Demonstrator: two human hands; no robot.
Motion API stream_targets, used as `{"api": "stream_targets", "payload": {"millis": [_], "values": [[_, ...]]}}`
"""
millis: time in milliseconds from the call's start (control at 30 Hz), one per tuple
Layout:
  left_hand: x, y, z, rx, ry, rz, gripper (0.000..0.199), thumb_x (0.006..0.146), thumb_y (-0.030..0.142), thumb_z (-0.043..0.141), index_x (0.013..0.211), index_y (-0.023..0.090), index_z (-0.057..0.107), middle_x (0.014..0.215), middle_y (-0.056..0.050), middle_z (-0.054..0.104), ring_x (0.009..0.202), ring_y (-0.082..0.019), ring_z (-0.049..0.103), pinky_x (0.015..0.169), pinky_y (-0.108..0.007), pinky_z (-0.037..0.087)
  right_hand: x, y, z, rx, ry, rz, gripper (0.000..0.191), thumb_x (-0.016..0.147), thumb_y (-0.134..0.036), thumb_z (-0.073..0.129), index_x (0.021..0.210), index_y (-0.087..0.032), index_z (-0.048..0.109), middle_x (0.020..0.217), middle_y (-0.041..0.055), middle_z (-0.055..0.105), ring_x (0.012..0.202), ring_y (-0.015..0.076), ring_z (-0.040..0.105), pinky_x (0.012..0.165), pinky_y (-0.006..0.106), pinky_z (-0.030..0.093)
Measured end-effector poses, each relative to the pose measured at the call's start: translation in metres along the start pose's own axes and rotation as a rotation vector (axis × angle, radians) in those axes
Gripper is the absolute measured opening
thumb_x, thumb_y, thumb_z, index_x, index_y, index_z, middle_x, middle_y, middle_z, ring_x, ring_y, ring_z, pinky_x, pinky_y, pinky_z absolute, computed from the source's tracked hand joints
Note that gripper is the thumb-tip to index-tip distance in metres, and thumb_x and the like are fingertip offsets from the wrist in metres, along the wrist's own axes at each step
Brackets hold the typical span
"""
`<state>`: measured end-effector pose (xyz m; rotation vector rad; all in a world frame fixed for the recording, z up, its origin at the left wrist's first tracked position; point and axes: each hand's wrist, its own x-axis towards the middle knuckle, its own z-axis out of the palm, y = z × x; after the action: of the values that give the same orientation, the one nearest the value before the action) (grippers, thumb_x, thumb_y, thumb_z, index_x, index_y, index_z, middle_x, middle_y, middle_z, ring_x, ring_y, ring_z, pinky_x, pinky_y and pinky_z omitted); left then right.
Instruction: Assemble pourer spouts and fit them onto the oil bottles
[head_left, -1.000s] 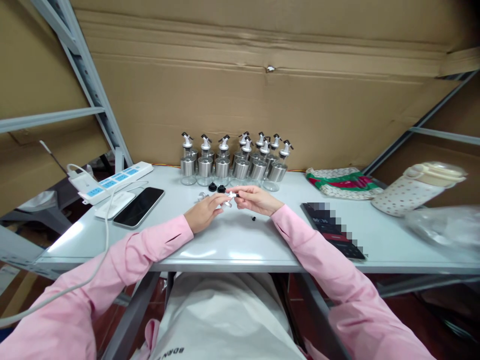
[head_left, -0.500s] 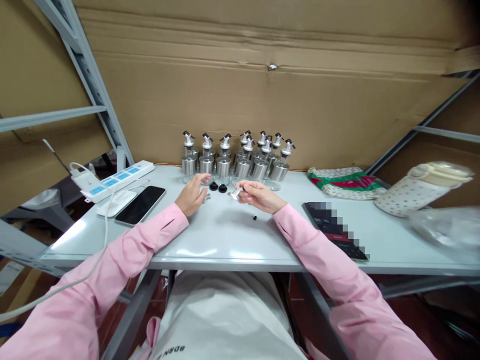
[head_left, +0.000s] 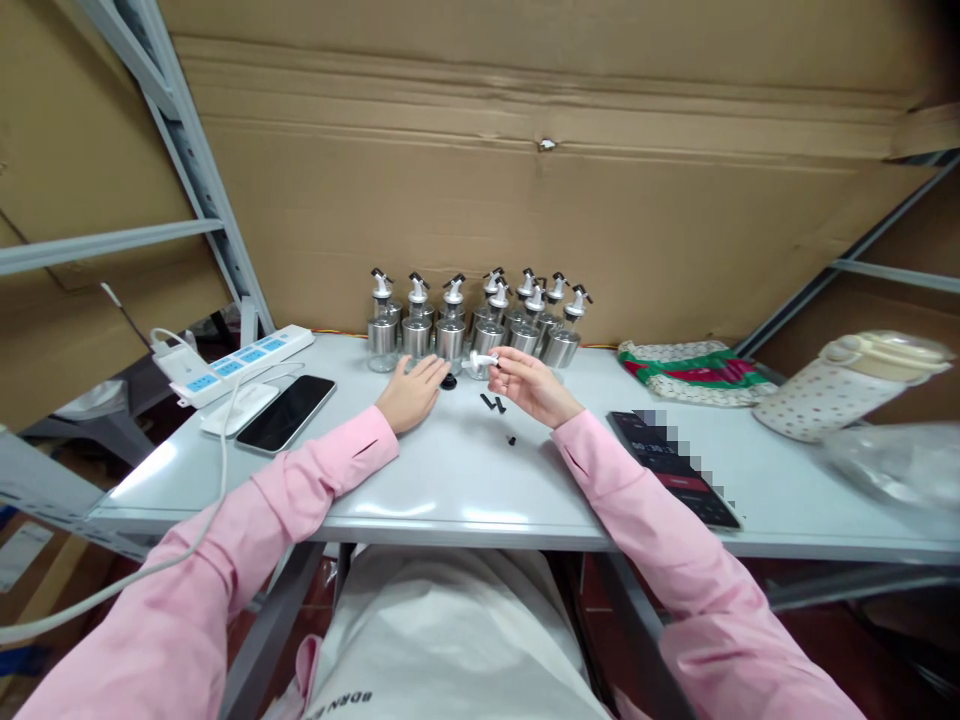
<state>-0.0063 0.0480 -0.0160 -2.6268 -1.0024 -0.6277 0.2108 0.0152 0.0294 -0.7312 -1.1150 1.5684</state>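
Note:
Pinched between the fingers of my right hand [head_left: 531, 385] is a small white pour spout [head_left: 480, 361], held just above the table. My left hand [head_left: 412, 393] reaches palm down over the tabletop, fingers stretched out beside a round black stopper [head_left: 448, 382]; whatever lies beneath that hand is hidden. Two small black flip pieces [head_left: 499, 405] rest below the spout, and a tiny black plug [head_left: 511, 440] lies closer to me. Behind both hands stand several glass oil bottles with steel sleeves [head_left: 449, 338], each visible top fitted with a white spout and black flap.
A white power strip [head_left: 247, 362], a charger pad and a dark phone [head_left: 286, 413] are at left. On the right lie a second phone [head_left: 675, 470], a patterned pouch [head_left: 694, 373], a dotted bottle [head_left: 840, 390] and clear plastic. Cardboard [head_left: 525, 210] walls the back.
My right hand has raised the spout slightly. The left hand has shifted right and flattened, covering where one stopper showed. Two black flip pieces now show on the table between the hands.

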Motion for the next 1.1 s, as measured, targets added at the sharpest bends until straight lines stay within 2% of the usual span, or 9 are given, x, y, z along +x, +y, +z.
{"api": "stream_targets", "payload": {"millis": [133,233,333,400,533,633,800,900,1100], "values": [[0.003,0.006,0.004,0.030,-0.026,0.051,0.043,0.089,0.012,0.030,0.131,0.017,0.038,0.125,-0.013,0.055,0.122,-0.025,0.044,0.104,-0.056,0.016,-0.002,-0.001,0.003,0.004,-0.006,-0.004,0.026,0.063,-0.023,0.072,0.085,-0.018,0.060,0.065,-0.0017,0.057,0.063,0.0084,0.052,0.063,0.024,0.042],[0.002,0.008,0.000,0.032,-0.026,0.025,0.042,0.087,0.013,0.036,0.129,0.016,0.040,0.117,-0.013,0.059,0.110,-0.024,0.052,0.101,-0.052,0.022,-0.002,-0.001,0.003,0.011,0.010,-0.021,0.026,0.063,-0.022,0.072,0.086,-0.017,0.060,0.066,-0.0016,0.057,0.064,0.0082,0.052,0.063,0.024,0.042],[0.000,0.007,-0.003,0.010,0.003,-0.022,0.042,0.085,0.021,0.046,0.126,0.014,0.042,0.119,-0.016,0.056,0.109,-0.027,0.051,0.094,-0.049,0.029,-0.001,-0.002,0.001,0.010,0.033,-0.035,0.026,0.063,-0.023,0.071,0.086,-0.017,0.059,0.066,-0.0019,0.056,0.063,0.0082,0.051,0.063,0.024,0.042],[-0.001,0.006,-0.001,0.007,-0.020,-0.046,0.039,0.084,0.024,0.049,0.121,0.013,0.046,0.115,-0.017,0.059,0.107,-0.028,0.052,0.092,-0.050,0.029,-0.001,-0.002,0.000,0.004,0.040,-0.037,0.025,0.064,-0.023,0.070,0.085,-0.017,0.059,0.066,-0.0020,0.056,0.063,0.0084,0.051,0.063,0.025,0.041],[-0.002,0.006,0.001,-0.046,-0.081,-0.055,0.028,0.084,0.018,0.049,0.112,0.016,0.051,0.102,-0.012,0.065,0.096,-0.025,0.057,0.093,-0.052,0.027,-0.001,-0.001,-0.001,-0.031,0.027,-0.037,0.022,0.065,-0.021,0.065,0.084,-0.018,0.056,0.063,-0.0031,0.054,0.061,0.0084,0.049,0.062,0.024,0.039],[-0.003,0.011,-0.004,-0.224,-0.008,-0.057,0.033,0.080,0.014,0.050,0.113,0.017,0.048,0.106,-0.010,0.062,0.099,-0.023,0.056,0.093,-0.048,0.031,0.000,0.000,-0.001,-0.092,0.047,-0.058,0.017,0.065,-0.020,0.061,0.082,-0.018,0.056,0.059,-0.0044,0.049,0.056,0.0075,0.044,0.057,0.024,0.036],[-0.007,0.024,-0.017,-0.524,0.172,0.015,0.027,0.077,0.015,0.050,0.104,0.017,0.053,0.104,-0.008,0.052,0.099,-0.018,0.055,0.088,-0.032,0.043,0.001,0.006,0.001,-0.167,0.057,-0.059,0.013,0.063,-0.019,0.059,0.076,-0.014,0.060,0.055,-0.0044,0.046,0.052,0.0066,0.038,0.052,0.023,0.029],[-0.009,0.026,-0.020,-0.547,0.212,0.036,0.029,0.078,0.017,0.050,0.108,0.018,0.051,0.102,-0.007,0.054,0.096,-0.018,0.056,0.088,-0.033,0.044,0.001,0.009,0.001,-0.164,0.012,-0.032,0.013,0.063,-0.019,0.060,0.075,-0.014,0.061,0.055,-0.0039,0.047,0.052,0.0066,0.040,0.052,0.023,0.029],[-0.010,0.022,-0.017,-0.545,0.227,-0.033,0.024,0.079,0.020,0.053,0.102,0.017,0.047,0.094,-0.005,0.061,0.090,-0.018,0.058,0.086,-0.035,0.044,0.000,0.010,0.001,-0.135,-0.034,0.002,0.012,0.065,-0.018,0.060,0.076,-0.013,0.062,0.055,-0.0031,0.050,0.051,0.0063,0.044,0.051,0.022,0.031]]}}
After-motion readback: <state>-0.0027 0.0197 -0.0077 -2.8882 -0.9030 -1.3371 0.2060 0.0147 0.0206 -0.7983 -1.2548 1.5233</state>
